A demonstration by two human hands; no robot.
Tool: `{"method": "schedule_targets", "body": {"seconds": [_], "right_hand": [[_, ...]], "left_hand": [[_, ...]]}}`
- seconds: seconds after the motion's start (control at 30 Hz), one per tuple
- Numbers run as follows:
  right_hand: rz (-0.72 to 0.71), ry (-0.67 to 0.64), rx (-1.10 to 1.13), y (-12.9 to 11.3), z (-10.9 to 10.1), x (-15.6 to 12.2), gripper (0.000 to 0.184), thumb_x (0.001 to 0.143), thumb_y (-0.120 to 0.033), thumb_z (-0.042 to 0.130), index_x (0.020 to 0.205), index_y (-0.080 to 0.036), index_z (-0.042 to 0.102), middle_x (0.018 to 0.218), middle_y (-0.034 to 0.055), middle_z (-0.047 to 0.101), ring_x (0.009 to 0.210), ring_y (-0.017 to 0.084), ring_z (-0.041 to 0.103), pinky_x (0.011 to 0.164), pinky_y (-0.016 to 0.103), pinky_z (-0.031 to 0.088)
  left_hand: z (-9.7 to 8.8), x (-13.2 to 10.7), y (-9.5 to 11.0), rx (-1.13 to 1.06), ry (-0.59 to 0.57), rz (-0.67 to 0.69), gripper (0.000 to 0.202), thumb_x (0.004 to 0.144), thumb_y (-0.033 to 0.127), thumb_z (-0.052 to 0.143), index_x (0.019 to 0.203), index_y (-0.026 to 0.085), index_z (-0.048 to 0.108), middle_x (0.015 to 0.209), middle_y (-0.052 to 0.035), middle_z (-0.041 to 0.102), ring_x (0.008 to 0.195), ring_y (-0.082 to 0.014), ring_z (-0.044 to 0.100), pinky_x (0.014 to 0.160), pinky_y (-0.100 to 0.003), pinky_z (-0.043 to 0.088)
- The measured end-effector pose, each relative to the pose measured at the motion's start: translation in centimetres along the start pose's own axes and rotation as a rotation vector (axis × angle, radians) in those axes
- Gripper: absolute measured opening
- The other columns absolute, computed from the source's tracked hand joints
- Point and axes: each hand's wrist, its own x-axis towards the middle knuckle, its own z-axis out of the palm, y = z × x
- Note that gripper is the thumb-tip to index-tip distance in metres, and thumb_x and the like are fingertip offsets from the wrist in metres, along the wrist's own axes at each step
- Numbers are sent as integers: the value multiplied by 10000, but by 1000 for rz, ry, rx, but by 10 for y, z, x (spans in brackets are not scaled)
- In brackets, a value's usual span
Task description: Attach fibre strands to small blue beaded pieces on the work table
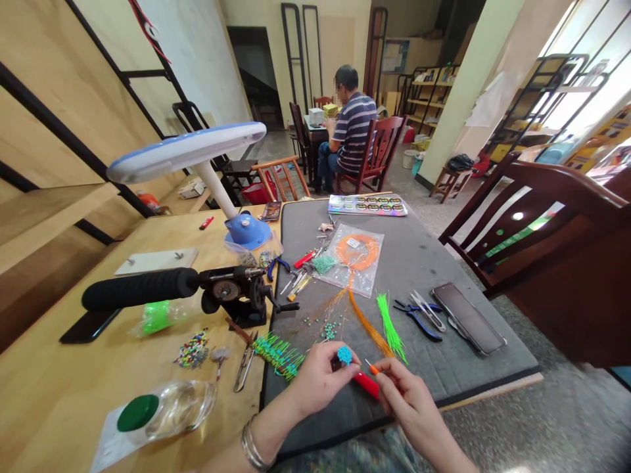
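My left hand [323, 378] is closed in a pinch on a small turquoise bead-like piece [344, 355] held just above the grey mat [434, 263]. My right hand [407, 394] is closed on a red-handled tool [365, 384] whose tip points toward that piece; a short orange strand [372, 368] sticks out by its fingers. Both hands hover near the mat's front edge. Bundles of orange strands [367, 325] and green strands [389, 325] lie just beyond them, with a fan of teal-tipped strands [279, 355] to the left.
Blue pliers and snips [421, 315] and a phone [468, 318] lie right of the hands. A black vise with a foam handle [197, 289], a desk lamp [241, 230], scissors [244, 368], loose beads [192, 351] and a green-lidded jar [162, 410] sit left. A person sits at a far table [352, 131].
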Motion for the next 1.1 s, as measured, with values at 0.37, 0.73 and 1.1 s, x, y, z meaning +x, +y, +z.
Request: {"method": "schedule_targets", "body": {"seconds": [0.37,0.73,1.1], "right_hand": [[-229,547,-843,58,-58,15,266,918,-351,430,933,-200,649,876,90,666,818,222,593,750,325,452],[-112,573,-1171,46,-107,46,235,885,-335,499,990,-172,633,943,93,667,874,243,570,770,333,422],[-147,599,-969,45,-112,49,268,908,-365,431,802,-200,613,781,39,634,702,159,600,614,244,394]], "left_hand": [[2,3,-24,-77,91,-91,184,738,323,655,735,142,688,688,-50,685,657,-177,586,632,-257,441],[-1,0,-23,-90,102,-80,202,749,345,637,737,149,682,702,-49,680,684,-182,586,660,-265,435],[-4,0,-22,-121,129,-96,217,731,361,648,738,148,690,691,-47,673,667,-176,575,634,-254,426]]}}
